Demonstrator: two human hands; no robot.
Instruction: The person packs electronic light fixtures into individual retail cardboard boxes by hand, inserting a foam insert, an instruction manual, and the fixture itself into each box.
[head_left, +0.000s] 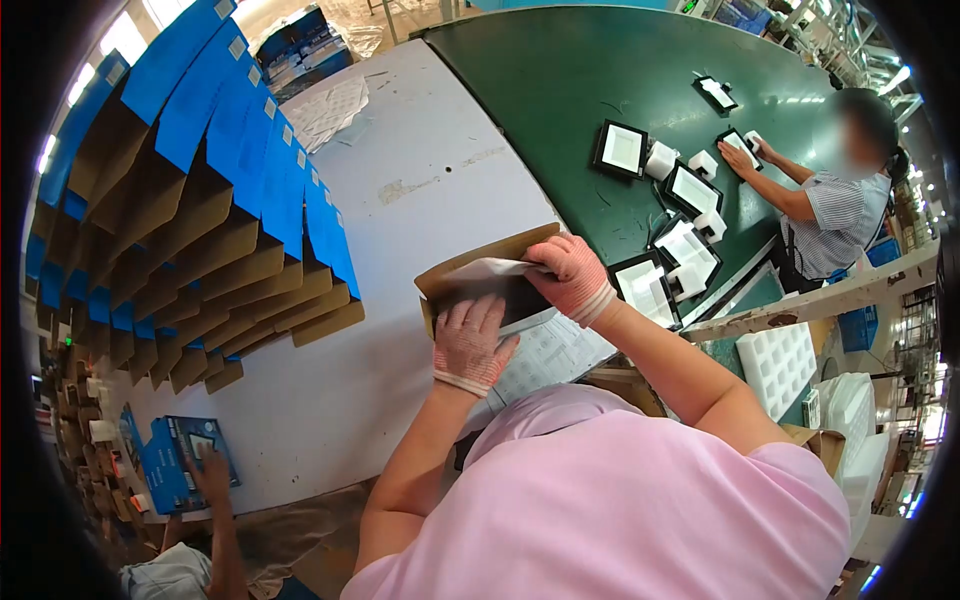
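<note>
An open cardboard box (487,247), brown inside, is in front of me at the table's near edge. My left hand (470,345), in a pinkish knit glove, is closed over its near side, with the fingertips reaching into the opening and the thumb apart. My right hand (572,277), gloved alike, is closed at the box's right end on a thin whitish sheet (492,268) that lies across the opening. Something dark (520,298) shows inside between my hands. Printed papers (550,355) lie under and beside the box.
Blue boxes with open brown flaps (225,120) are stacked at left. On the green table (520,70) lie several black-framed floodlights (622,148). A co-worker (835,210) handles one there. At lower left another person's hand (212,475) touches a blue box (165,465). White foam (777,370) stands at right.
</note>
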